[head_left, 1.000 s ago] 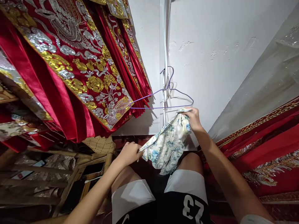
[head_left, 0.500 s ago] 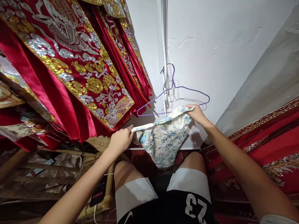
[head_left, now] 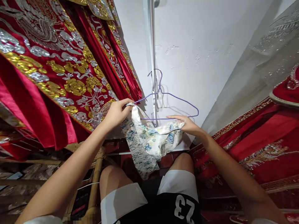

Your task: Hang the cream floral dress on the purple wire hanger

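Note:
A pair of floral panties (head_left: 149,141), white with blue and yellow print and a lacy panel, hangs between my hands. My left hand (head_left: 118,112) is closed on one end of the waistband, up at the left corner of a purple wire hanger (head_left: 178,98); that corner is hidden behind the fingers and cloth. Farther right and lower, my right hand (head_left: 187,124) grips the other side of the waistband, its fingers by the hanger's bottom bar. The hanger's hook is at a vertical metal strip (head_left: 151,40) in front of the white wall.
Red costumes with gold and silver embroidery (head_left: 77,87) hang on the left. More red beaded fabric (head_left: 257,140) and a grey translucent cover (head_left: 235,84) are on the right. A phone (head_left: 80,200) with a white cable lies on a bamboo frame (head_left: 95,183) at lower left.
My left hand has risen with its end of the waistband to the hanger's left corner. The panties now slant and bunch toward my right hand. The view has shifted right.

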Demonstrator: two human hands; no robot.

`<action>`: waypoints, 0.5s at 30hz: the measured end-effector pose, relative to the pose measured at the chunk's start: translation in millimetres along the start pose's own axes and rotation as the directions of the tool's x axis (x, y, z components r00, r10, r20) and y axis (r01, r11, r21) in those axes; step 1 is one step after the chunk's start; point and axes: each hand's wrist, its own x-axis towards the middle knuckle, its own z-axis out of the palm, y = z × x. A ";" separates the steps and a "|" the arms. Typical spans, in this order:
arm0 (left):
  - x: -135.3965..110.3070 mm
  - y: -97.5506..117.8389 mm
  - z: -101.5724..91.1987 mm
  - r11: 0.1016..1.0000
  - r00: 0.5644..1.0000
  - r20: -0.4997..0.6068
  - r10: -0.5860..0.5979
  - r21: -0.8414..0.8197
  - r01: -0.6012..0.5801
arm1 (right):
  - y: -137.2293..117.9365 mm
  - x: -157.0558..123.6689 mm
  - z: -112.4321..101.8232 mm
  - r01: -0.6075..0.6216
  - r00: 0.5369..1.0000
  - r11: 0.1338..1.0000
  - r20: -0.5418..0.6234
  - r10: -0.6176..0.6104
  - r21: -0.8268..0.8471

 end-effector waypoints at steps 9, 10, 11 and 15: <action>1.1 -7.9 -11.2 0.994 0.994 0.105 -0.023 -0.105 0.034 | 3.6 -1.7 -73.4 -0.031 0.844 0.991 -0.534 -0.043 -0.129; 2.2 -8.6 -10.6 0.989 0.994 0.104 -0.037 -0.140 0.052 | 0.5 0.9 -80.2 -0.061 0.864 0.987 -0.504 -0.022 -0.147; 3.3 -10.1 -9.6 0.984 0.995 0.083 -0.055 -0.166 0.069 | -3.4 2.8 -85.8 -0.089 0.895 0.986 -0.445 0.016 -0.143; 12.1 -17.1 -1.0 0.973 0.975 -0.156 -0.160 -0.192 0.129 | -13.1 0.9 -82.5 -0.102 0.960 0.995 -0.262 0.095 -0.014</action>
